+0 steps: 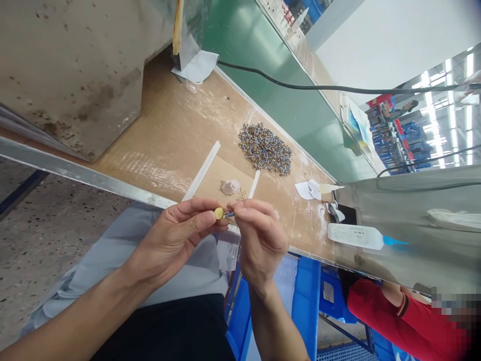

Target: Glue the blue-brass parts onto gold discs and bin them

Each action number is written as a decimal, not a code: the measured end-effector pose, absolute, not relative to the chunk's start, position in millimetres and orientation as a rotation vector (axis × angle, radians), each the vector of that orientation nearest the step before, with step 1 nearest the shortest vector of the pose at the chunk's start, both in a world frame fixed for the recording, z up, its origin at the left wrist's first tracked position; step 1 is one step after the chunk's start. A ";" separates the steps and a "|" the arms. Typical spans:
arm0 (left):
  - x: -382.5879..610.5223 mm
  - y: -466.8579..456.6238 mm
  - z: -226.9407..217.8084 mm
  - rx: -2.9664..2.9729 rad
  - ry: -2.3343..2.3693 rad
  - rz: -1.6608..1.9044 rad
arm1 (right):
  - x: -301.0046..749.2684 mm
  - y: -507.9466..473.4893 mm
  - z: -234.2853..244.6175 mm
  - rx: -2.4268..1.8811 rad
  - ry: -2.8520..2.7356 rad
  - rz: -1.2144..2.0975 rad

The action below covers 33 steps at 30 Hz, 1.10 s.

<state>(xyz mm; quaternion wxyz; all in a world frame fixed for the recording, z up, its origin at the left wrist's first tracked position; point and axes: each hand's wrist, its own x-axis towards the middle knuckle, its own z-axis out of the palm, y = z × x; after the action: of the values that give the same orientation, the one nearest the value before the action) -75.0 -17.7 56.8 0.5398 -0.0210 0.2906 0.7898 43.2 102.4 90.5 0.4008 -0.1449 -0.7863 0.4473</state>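
Note:
Between the thumb and fingers of my left hand (184, 225) is a small round yellow disc (219, 213), its flat face turned up. My right hand (261, 225) pinches a small part with blue wire (229, 214) right beside the disc. Whether the two pieces are joined I cannot tell. Just beyond my fingertips, a small clear dish (230, 187) sits on the table with tiny brownish bits (242, 193) scattered next to it. Farther back lies a heap of small blue and brass-coloured parts (265, 149).
White tape strips (202, 170) mark the wooden tabletop (169, 145). A white bottle with a blue nozzle (355, 236) lies at the right, near a smaller glue bottle (330, 188). A black cable (300, 86) crosses the green panel. Blue bins (306, 296) stand below; a person in red sits at the right.

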 end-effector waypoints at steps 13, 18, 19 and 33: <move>-72.1 -18.7 55.2 -0.045 0.695 1.903 | 41.7 100.4 89.8 -0.401 -2.037 1.065; -72.2 -20.0 55.8 -0.035 0.655 1.904 | 41.6 100.7 91.4 -0.382 -2.049 1.056; -72.5 -20.0 56.7 -0.035 0.651 1.903 | 41.7 100.8 91.6 -0.386 -2.060 1.040; -72.2 -21.7 59.8 -0.055 0.650 1.912 | 40.2 99.7 95.1 -0.350 -2.053 1.061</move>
<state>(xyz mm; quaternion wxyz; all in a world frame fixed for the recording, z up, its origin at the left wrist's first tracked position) -72.2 -21.7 59.8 0.5317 -0.0230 0.2723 0.8017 40.2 99.7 95.1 0.3915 -0.1379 -0.8081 0.4179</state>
